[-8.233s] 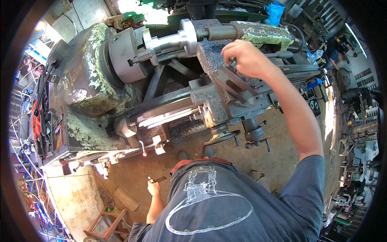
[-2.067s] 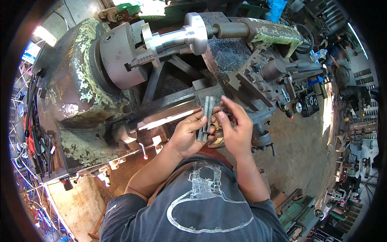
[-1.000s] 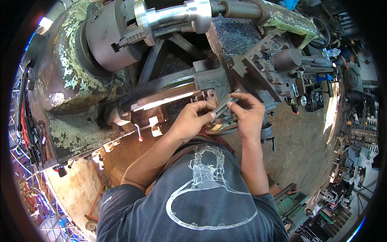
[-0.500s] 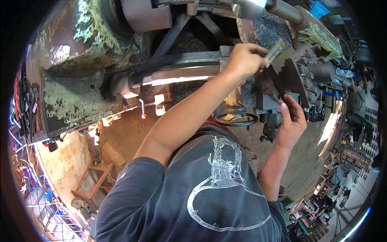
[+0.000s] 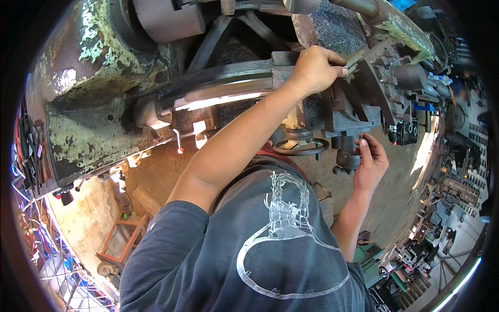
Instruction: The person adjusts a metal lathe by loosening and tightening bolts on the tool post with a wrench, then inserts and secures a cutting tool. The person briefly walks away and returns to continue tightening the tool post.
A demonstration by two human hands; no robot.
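The big machine (image 5: 78, 130) fills the upper left, and the top edge cuts off its round parts. A dark metal block (image 5: 378, 94) sits at the upper right. The left hand (image 5: 317, 70), above the middle, pinches a thin metal bar (image 5: 354, 60) near the block; its far end is hard to see. The right hand (image 5: 371, 164), right of the middle, has bent fingers; I can't tell if they hold anything.
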